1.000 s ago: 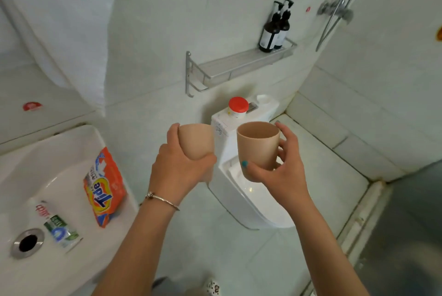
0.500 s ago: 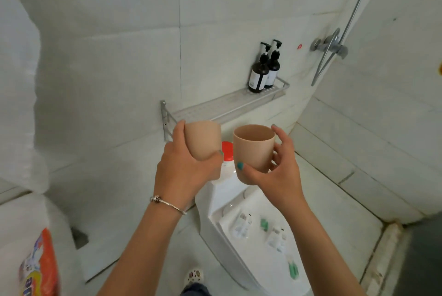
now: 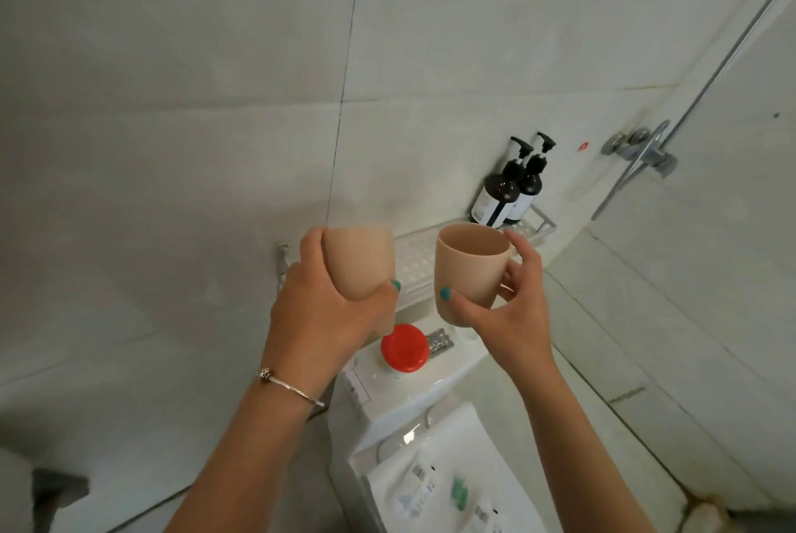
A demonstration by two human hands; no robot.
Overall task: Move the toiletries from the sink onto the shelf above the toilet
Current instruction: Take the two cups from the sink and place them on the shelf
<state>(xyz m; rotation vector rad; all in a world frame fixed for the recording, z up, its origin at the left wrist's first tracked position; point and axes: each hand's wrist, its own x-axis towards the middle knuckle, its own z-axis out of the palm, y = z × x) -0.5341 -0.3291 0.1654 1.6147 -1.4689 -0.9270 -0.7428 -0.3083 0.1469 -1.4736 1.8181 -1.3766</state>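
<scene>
My left hand [image 3: 327, 312] grips a beige cup [image 3: 359, 261] around its lower body, held just in front of the left end of the metal wall shelf [image 3: 413, 261]. My right hand [image 3: 502, 304] holds a second beige cup [image 3: 471, 269] upright, its open mouth showing, in front of the shelf's middle. Both cups are in the air, apart from the shelf. Two dark pump bottles [image 3: 506, 192] stand at the shelf's right end. The sink is out of view.
Below the hands is the white toilet tank [image 3: 400, 394] with a red-lidded container [image 3: 405, 347] on top. Small sachets lie on the toilet lid [image 3: 430, 485]. A shower valve and pipe [image 3: 642, 153] are on the right wall.
Both hands have carried the cups from beside the sink up toward the shelf. The view has swung right and upward, so the sink has left the frame.
</scene>
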